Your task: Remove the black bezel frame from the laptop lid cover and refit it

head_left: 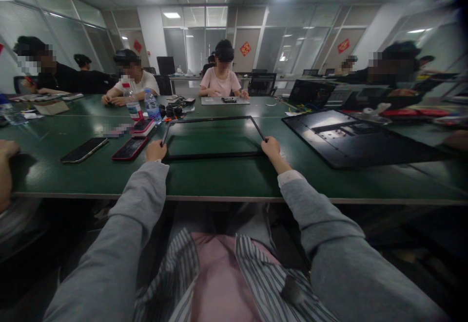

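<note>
A thin black rectangular frame, like a monitor bezel (215,156), is held over the green table in front of me, and the tabletop shows through its middle. My left hand (156,151) is closed around its left side. On the opposite side, my right hand (271,147) grips the bezel with fingers wrapped round the edge. To the right lies a large black panel (351,142), which looks like a monitor with its back up. A phone in a red case (129,148) rests left of my left hand.
Another phone (84,150) lies further left on the green table (219,185). Two plastic bottles (152,105) stand beyond the phones, near a red-and-white box (144,127). Across the table a person (220,81) works at a white board. Opened equipment (310,93) sits at the back right.
</note>
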Demonstrator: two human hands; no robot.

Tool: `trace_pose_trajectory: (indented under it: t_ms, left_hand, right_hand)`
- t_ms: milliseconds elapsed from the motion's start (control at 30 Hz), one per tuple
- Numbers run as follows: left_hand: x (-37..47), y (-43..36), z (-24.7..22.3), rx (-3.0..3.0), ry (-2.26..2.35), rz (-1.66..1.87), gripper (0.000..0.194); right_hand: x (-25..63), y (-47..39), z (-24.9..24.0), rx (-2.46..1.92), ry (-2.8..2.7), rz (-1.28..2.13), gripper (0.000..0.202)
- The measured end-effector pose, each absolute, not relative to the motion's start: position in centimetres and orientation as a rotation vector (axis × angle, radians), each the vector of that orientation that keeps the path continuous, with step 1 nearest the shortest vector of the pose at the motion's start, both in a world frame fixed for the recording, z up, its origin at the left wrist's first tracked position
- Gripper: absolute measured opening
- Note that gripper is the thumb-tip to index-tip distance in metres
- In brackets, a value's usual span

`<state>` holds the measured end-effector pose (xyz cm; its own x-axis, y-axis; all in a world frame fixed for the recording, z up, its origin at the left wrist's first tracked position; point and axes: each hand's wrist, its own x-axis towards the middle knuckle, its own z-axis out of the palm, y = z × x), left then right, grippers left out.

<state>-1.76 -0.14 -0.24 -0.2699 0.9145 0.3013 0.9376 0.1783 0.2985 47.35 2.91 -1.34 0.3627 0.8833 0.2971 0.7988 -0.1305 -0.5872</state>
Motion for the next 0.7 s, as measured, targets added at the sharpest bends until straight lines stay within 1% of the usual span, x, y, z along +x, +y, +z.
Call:
trace_pose_trajectory:
  t_ms: [367,500,700]
  left_hand:
    - [-2.11,0.33,-0.7,-1.857,-2.356,-0.657,0.041]
    - [-1.96,0.17,-0.65,-1.838,-2.359,-0.724,0.045]
    - [-1.67,-0.18,-0.38,-1.843,-2.338,-0.834,0.043]
  right_hand:
    - [47.43,3.14,-1.48,-1.979,-1.432,0.173,0.046]
    - [47.49,3.15,-1.46,-1.976,-1.432,0.178,0.045]
    - [47.53,3.16,-1.33,-1.973,-1.44,0.176,0.043]
